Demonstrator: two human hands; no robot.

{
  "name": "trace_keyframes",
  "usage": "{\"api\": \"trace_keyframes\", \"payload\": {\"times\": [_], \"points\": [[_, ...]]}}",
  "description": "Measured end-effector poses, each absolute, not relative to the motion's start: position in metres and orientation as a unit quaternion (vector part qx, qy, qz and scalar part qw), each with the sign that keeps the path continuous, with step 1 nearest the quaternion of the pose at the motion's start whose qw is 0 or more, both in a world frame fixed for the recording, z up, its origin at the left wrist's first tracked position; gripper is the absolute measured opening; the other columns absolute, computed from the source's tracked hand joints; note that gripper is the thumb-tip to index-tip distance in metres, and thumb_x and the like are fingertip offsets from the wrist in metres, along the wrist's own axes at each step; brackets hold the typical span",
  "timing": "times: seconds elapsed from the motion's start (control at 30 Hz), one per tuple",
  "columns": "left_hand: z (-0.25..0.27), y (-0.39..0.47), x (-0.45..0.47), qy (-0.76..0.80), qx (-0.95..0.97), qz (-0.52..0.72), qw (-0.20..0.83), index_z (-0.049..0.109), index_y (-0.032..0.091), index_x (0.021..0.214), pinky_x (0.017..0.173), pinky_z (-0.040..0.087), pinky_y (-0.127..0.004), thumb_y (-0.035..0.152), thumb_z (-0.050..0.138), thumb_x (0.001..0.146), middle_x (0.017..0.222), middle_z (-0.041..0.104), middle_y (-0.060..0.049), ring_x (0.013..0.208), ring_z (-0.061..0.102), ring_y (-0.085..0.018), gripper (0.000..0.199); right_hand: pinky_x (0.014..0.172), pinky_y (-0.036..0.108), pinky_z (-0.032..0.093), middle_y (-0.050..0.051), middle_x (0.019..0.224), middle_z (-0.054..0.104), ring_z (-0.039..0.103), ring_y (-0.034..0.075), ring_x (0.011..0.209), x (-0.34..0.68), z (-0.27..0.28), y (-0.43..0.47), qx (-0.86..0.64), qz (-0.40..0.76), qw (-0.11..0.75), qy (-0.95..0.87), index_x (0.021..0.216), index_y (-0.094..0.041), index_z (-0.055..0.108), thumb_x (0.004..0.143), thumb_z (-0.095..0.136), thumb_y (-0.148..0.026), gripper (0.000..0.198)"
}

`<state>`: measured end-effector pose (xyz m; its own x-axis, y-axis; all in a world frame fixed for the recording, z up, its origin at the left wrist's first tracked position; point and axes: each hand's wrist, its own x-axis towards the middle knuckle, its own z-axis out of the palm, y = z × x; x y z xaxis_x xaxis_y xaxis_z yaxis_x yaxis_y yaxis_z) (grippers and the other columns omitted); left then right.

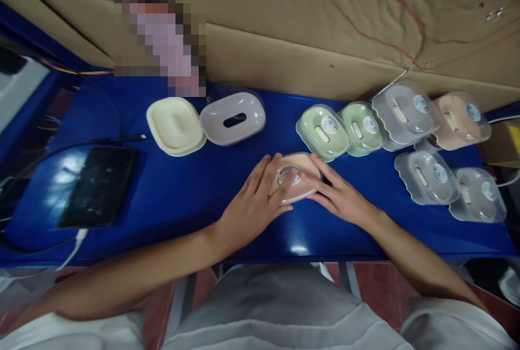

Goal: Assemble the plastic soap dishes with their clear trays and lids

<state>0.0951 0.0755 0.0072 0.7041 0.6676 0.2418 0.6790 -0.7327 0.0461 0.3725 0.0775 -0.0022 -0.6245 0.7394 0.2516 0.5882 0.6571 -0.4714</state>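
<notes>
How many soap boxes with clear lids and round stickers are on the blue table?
7. One pink box under both hands; two green, one grey and one peach in the back row; two grey at front right.

soap box (296, 177) between hands, phone (99, 185) far left

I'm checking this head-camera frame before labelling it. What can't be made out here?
- Pink box: mostly covered by the left hand and right hand.
- Round labels on the lidded boxes: print too small.
- Item behind the cream tray: pixelated.
- Dark tablet: screen only glare.
</notes>
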Motion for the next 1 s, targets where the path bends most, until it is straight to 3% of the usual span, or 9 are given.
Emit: {"api": "trace_keyframes", "payload": {"times": [0.33, 0.53, 0.87, 1.0], "points": [[0.003, 0.072, 0.095, -0.373, -0.919, -0.126, 0.018, 0.017, 0.017, 0.172, 0.121, 0.047, -0.057, 0.046, 0.074, 0.097, 0.171, 0.032, -0.033, 0.160, 0.033, -0.046, 0.099, 0.127, 0.056, 0.043, 0.010, 0.181, 0.019, 0.035, 0.034, 0.161, 0.374, -0.004, 0.079, -0.370, 0.131, 0.211, -0.896, 0.171, -0.041, 0.020, 0.102, 0.068, -0.016, 0.088], [0.002, 0.074, 0.093, -0.358, -0.919, -0.163, -0.005, 0.029, 0.018, 0.168, 0.121, 0.046, -0.059, 0.042, 0.074, 0.098, 0.173, 0.028, -0.032, 0.161, 0.030, -0.049, 0.087, 0.127, 0.050, 0.044, 0.009, 0.181, 0.015, 0.039, 0.033, 0.159, 0.376, -0.001, 0.076, -0.361, 0.079, 0.200, -0.908, 0.172, -0.036, 0.020, 0.101, 0.069, -0.016, 0.089], [0.004, 0.072, 0.092, -0.359, -0.918, -0.168, 0.004, 0.030, 0.022, 0.169, 0.118, 0.050, -0.057, 0.040, 0.072, 0.100, 0.172, 0.033, -0.028, 0.161, 0.031, -0.046, 0.083, 0.125, 0.048, 0.049, 0.008, 0.181, 0.010, 0.040, 0.035, 0.158, 0.371, -0.001, 0.069, -0.364, 0.025, 0.193, -0.911, 0.173, -0.033, 0.016, 0.100, 0.069, -0.015, 0.093], [0.001, 0.085, 0.088, -0.332, -0.923, -0.184, -0.058, 0.032, 0.022, 0.169, 0.122, 0.046, -0.063, 0.036, 0.074, 0.099, 0.175, 0.029, -0.026, 0.164, 0.026, -0.045, 0.083, 0.123, 0.049, 0.052, 0.007, 0.180, 0.021, 0.048, 0.035, 0.154, 0.373, -0.004, 0.069, -0.379, 0.035, 0.211, -0.900, 0.173, -0.038, 0.019, 0.099, 0.073, -0.020, 0.093]]}}
